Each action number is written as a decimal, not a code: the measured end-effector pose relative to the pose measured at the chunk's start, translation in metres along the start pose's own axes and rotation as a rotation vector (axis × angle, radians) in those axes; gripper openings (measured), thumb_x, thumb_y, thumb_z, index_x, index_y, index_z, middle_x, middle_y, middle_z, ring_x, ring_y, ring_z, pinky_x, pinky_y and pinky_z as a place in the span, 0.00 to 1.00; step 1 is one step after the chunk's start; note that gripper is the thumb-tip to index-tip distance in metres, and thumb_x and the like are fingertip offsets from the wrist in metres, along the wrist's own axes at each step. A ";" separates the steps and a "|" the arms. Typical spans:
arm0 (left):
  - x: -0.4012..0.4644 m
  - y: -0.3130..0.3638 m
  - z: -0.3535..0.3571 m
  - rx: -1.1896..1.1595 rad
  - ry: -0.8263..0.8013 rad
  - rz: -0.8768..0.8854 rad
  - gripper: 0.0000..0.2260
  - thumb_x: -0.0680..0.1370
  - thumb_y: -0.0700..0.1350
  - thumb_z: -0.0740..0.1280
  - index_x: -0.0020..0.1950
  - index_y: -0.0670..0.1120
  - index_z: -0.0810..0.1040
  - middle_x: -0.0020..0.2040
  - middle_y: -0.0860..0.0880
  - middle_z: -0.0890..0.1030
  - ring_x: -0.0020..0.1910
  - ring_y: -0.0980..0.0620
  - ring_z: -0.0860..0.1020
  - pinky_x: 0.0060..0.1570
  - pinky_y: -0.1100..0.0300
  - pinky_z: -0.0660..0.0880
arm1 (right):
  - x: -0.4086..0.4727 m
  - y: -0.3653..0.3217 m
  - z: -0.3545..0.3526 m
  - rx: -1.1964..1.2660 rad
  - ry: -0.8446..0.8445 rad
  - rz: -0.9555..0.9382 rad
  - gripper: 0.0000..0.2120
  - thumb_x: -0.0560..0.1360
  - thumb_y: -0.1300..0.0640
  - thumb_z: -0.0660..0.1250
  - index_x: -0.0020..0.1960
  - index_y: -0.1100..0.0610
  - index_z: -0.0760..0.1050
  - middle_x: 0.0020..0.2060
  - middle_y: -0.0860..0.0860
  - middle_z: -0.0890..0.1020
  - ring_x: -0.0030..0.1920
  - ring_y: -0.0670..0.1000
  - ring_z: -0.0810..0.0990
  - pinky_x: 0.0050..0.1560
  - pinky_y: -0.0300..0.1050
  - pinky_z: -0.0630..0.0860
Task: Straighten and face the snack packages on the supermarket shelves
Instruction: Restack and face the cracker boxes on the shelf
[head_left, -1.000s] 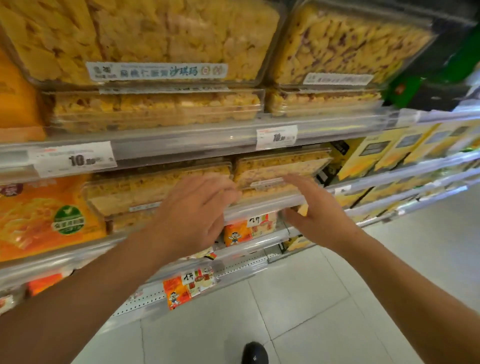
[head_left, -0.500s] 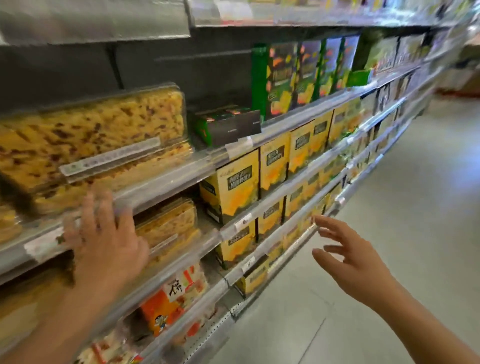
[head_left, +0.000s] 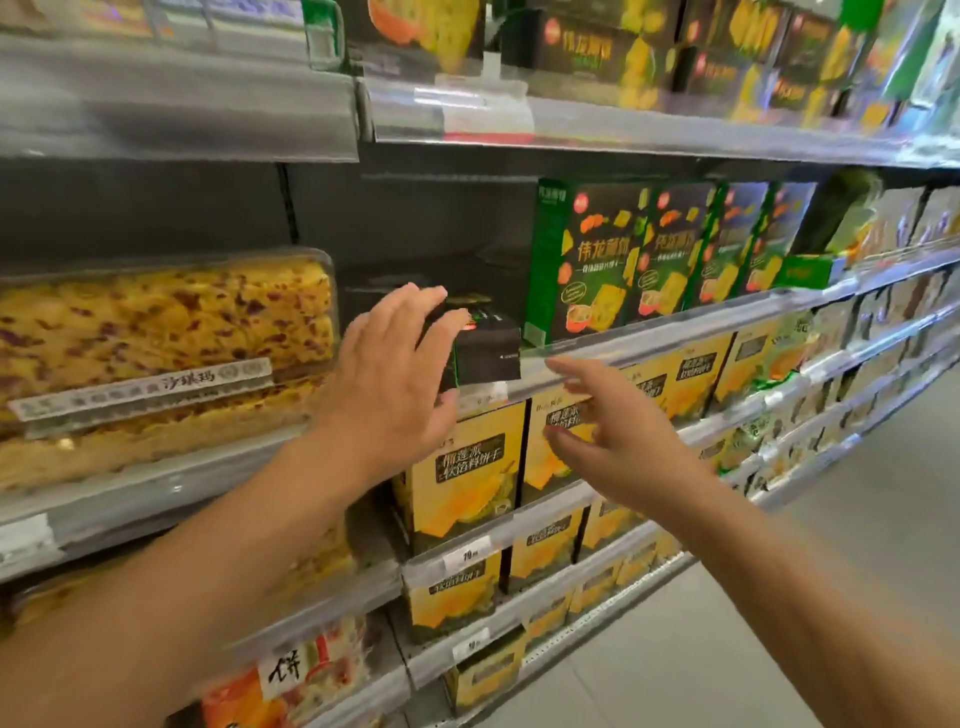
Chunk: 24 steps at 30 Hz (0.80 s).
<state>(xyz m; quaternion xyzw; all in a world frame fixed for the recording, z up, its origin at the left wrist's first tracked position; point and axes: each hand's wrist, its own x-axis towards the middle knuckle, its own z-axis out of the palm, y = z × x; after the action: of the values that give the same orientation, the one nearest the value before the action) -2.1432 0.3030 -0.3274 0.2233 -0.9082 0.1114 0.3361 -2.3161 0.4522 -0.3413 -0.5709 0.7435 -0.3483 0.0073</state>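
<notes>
1. Head view: supermarket shelving runs along the left and recedes to the right, with a pale tiled floor (head_left: 727, 649) below it.
2. Middle shelf (head_left: 675, 332): a row of green boxes (head_left: 592, 260) stands upright, faces forward. Just left of the row, a dark box (head_left: 485, 348) lies flat on its side at the shelf edge, its end turned outward.
3. Left hand (head_left: 387, 374): raised in front of the dark box, fingers (head_left: 410, 301) extended and spread, tips over its top and near side. Whether they touch it cannot be told. No grip is evident.
4. Right hand (head_left: 618, 441): held in the air in front of the yellow boxes (head_left: 462, 462) on the shelf below, fingers spread and slightly bent, holding nothing, apart from the dark box.
5. Far left, same level as the dark box: clear trays of yellow cake (head_left: 161, 332), stacked, with a white label strip across the front.
6. Lower shelves: more yellow boxes and an orange packet (head_left: 291, 675). Price tags sit on the shelf rails.
</notes>
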 end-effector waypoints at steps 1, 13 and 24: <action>0.008 -0.003 0.005 0.047 -0.043 -0.011 0.34 0.71 0.52 0.73 0.73 0.45 0.66 0.72 0.44 0.67 0.73 0.42 0.63 0.69 0.43 0.64 | 0.018 0.002 0.001 -0.039 -0.006 -0.045 0.32 0.74 0.54 0.71 0.74 0.44 0.61 0.67 0.40 0.68 0.67 0.43 0.68 0.65 0.45 0.71; 0.022 -0.007 0.033 0.124 -0.175 -0.229 0.33 0.71 0.62 0.70 0.71 0.49 0.70 0.66 0.51 0.74 0.65 0.50 0.72 0.60 0.51 0.72 | 0.125 0.043 0.013 -0.334 -0.151 -0.547 0.39 0.66 0.47 0.77 0.72 0.49 0.62 0.70 0.46 0.67 0.70 0.47 0.62 0.69 0.42 0.60; 0.035 0.042 0.034 0.364 -0.251 -0.308 0.39 0.68 0.61 0.73 0.75 0.47 0.65 0.72 0.46 0.69 0.73 0.44 0.65 0.71 0.43 0.62 | 0.147 0.069 0.006 -0.244 -0.117 -0.802 0.35 0.67 0.45 0.75 0.70 0.53 0.68 0.65 0.49 0.73 0.65 0.53 0.69 0.64 0.51 0.71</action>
<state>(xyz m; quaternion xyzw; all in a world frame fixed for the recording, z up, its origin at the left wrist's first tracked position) -2.2059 0.3159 -0.3325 0.4276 -0.8631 0.1919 0.1880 -2.4232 0.3311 -0.3251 -0.8304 0.4965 -0.2002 -0.1542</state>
